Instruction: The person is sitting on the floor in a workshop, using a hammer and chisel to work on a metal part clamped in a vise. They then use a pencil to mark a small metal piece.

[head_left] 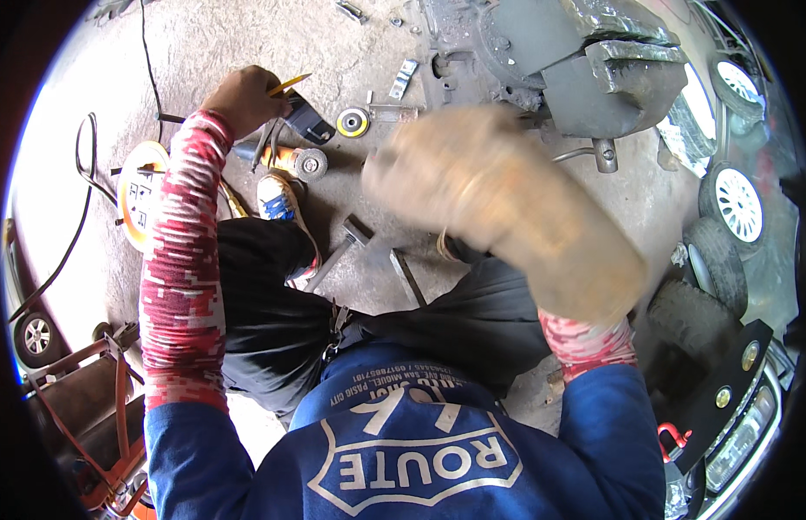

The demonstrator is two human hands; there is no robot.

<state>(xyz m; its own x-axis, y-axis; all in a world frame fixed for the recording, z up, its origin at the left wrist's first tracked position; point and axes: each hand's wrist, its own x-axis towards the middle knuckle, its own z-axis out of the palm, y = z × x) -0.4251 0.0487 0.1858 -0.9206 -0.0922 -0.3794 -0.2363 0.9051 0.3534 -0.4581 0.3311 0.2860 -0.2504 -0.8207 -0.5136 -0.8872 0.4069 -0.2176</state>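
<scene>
My left hand, bare below a red camouflage sleeve, is closed, and a thin yellow pointed stick juts out from it. A dark, flat-faced object lies right beside its fingers; I cannot tell whether the hand holds it too. Just below is an orange angle grinder with a round disc on its end. My right hand wears a long tan leather work glove, smeared by motion, so its fingers do not show. It is raised in front of a big grey metal part.
A hammer and a metal bar lie between my feet. A yellow-rimmed disc rests beyond the grinder. An orange-rimmed cable reel and black cable are at left. Wheels stand at right, a red metal frame lower left.
</scene>
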